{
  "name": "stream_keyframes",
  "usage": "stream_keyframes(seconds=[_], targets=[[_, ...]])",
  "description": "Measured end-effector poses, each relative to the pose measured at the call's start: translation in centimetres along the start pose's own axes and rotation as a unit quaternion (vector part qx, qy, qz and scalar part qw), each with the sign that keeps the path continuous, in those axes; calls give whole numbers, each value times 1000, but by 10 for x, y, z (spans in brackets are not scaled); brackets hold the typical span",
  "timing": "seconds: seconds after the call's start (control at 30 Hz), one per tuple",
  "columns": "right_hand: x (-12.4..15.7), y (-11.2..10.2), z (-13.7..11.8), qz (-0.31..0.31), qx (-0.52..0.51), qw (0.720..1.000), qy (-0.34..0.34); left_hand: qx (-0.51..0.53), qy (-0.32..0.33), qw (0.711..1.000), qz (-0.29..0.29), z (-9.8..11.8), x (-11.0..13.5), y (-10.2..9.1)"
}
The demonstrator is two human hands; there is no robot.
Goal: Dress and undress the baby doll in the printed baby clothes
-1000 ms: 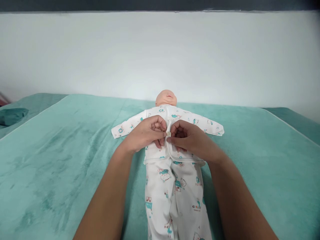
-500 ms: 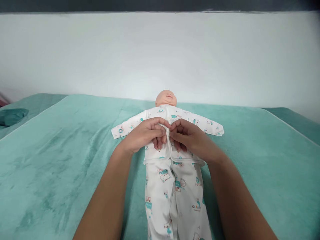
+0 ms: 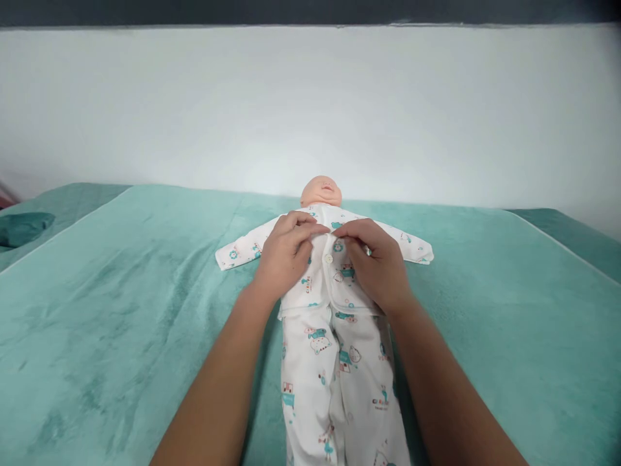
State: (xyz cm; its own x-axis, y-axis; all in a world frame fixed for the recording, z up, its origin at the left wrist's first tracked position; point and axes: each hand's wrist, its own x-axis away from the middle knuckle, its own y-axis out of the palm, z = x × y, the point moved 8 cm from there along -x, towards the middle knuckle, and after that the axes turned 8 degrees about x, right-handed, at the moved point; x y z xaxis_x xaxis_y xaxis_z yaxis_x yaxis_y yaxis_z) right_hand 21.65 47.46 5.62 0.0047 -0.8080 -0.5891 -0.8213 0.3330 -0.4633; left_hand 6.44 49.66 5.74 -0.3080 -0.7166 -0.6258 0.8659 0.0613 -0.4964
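A baby doll (image 3: 321, 191) lies on its back with its head at the far end. It wears a white printed baby shirt (image 3: 317, 285) with both sleeves stretched out sideways, and matching pants (image 3: 313, 369). My left hand (image 3: 288, 252) is bent over the chest, its fingertips pinching the left side of the shirt's front opening. Across from it, my right hand (image 3: 376, 259) pinches the other front edge, the fingertips of both hands almost meeting. Just below them a round button (image 3: 328, 259) shows on the front. What lies between the fingertips is too small to make out.
A green blanket (image 3: 121, 310) with soft wrinkles covers the surface under the doll. Behind it rises a white wall (image 3: 310, 97) with a dark band along the top. At the far left lies a dark green cloth fold (image 3: 24, 228).
Both hands have moved up the shirt front, from around the lower button to higher on the chest. That button is now uncovered. The doll has stayed in place.
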Motion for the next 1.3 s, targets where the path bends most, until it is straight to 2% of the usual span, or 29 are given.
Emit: stream_keyframes(seconds=[0.1,0.2,0.67,0.87,1.0,1.2,1.3], targets=[[1,6,-1,-26,45,998,-43,-18,0,1000,4,-2,0,2],[3,8,-1,-37,63,996,-58,-40,-4,999,7,-3,0,3],[5,6,-9,-48,24,996,-72,-45,-27,998,23,-7,-1,2],[6,11,-17,-79,34,987,-135,-38,-41,998,21,-8,-1,2],[7,15,-17,-93,70,981,-153,-38,-46,998,25,-8,-1,2],[8,20,-13,-142,79,976,-147,-41,-33,998,19,-8,-2,3],[7,21,-13,-158,50,977,-134,-30,-39,998,24,-8,-1,2]])
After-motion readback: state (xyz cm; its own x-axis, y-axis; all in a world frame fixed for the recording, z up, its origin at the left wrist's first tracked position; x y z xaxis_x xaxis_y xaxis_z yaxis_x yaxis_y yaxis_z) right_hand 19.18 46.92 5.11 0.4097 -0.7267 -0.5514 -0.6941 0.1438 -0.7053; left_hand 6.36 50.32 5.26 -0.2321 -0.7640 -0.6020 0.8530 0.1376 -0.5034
